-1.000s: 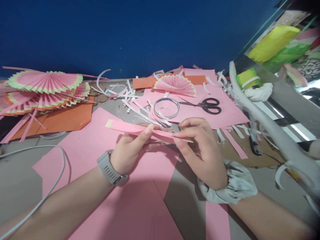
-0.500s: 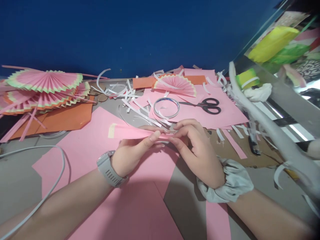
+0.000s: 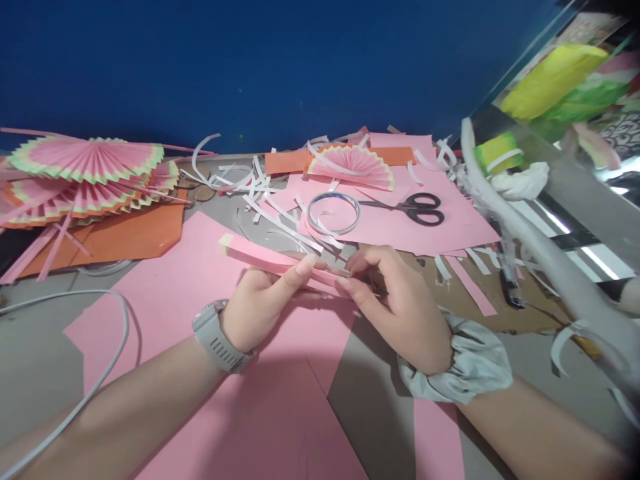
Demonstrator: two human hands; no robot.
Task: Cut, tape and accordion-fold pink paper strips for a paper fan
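A folded pink paper strip (image 3: 260,255) with a yellow-edged left end is held between both hands above a large pink sheet (image 3: 190,293). My left hand (image 3: 260,300), with a grey watch at the wrist, pinches the strip's middle between thumb and fingers. At the strip's right end, the fingers of my right hand (image 3: 395,307) are closed on it; a grey scrunchie sits on that wrist. Both hands hover just over the table.
A tape roll (image 3: 333,213) and black scissors (image 3: 417,209) lie beyond the hands on pink paper. Finished pleated fans (image 3: 85,175) are stacked at the left, one small fan (image 3: 353,165) at the back. White paper scraps (image 3: 255,190) litter the middle. A grey cable (image 3: 107,360) curves at the left.
The strip has been pressed narrower and tilted, its left end rising slightly. My right hand has slid in along it toward the left hand and closed tighter.
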